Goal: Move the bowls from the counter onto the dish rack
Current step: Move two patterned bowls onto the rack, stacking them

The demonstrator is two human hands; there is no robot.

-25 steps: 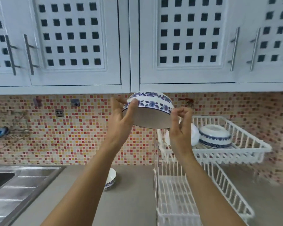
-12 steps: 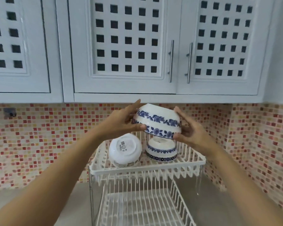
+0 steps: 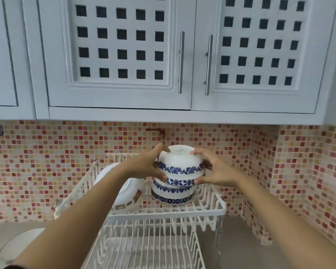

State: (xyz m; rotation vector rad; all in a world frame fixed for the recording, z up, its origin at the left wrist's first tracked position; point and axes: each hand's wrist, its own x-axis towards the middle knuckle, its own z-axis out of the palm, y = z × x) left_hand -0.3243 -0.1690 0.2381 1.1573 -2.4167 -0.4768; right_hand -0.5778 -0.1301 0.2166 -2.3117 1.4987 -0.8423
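Observation:
An upside-down white bowl with blue flower bands (image 3: 179, 166) is held between my left hand (image 3: 145, 167) and my right hand (image 3: 213, 168). It sits low over another upside-down blue-patterned bowl (image 3: 172, 195) on the top tier of the white wire dish rack (image 3: 169, 211); whether the two bowls touch is unclear. A plain white bowl (image 3: 124, 187) leans on its side in the same tier, partly hidden by my left forearm. One more white bowl (image 3: 17, 247) stands on the counter at the lower left.
The rack's lower tier (image 3: 144, 247) holds nothing I can see. White cabinets (image 3: 124, 55) hang close above the rack. A red-and-yellow mosaic wall (image 3: 279, 162) runs behind and to the right. Grey counter (image 3: 241, 239) lies right of the rack.
Both hands have lowered the blue-patterned bowl from above the rack down onto the bowl in the top tier. The view has moved closer to the rack.

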